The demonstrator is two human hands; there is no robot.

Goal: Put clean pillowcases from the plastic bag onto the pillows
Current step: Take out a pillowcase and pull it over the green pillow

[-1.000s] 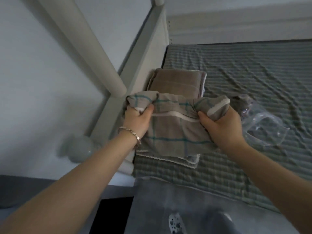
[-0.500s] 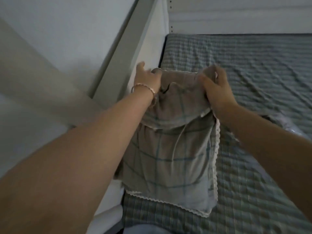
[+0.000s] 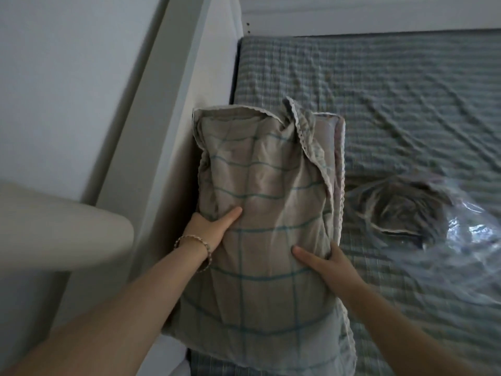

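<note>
The checked pillowcase (image 3: 265, 202), beige with teal lines and a lace trim, is lying lengthwise along the left side of the bed, pulled over a pillow (image 3: 339, 158) whose pale edge is showing down the right side. Its far right corner is bunching up loose. The left hand (image 3: 208, 229) is gripping the case's left edge, thumb lying across the top and the other fingers tucked underneath, out of sight; a bracelet (image 3: 189, 238) is sitting on that wrist. The right hand (image 3: 325, 264) is holding the opposite edge, thumb stretched flat on the fabric and fingers curling round the side. The pillow's left side is pressing against the white bed frame (image 3: 200, 77). Just to the right, a clear plastic bag (image 3: 461, 240) is resting on the striped sheet (image 3: 406, 90) with another folded pillowcase (image 3: 401, 210) inside.
</note>
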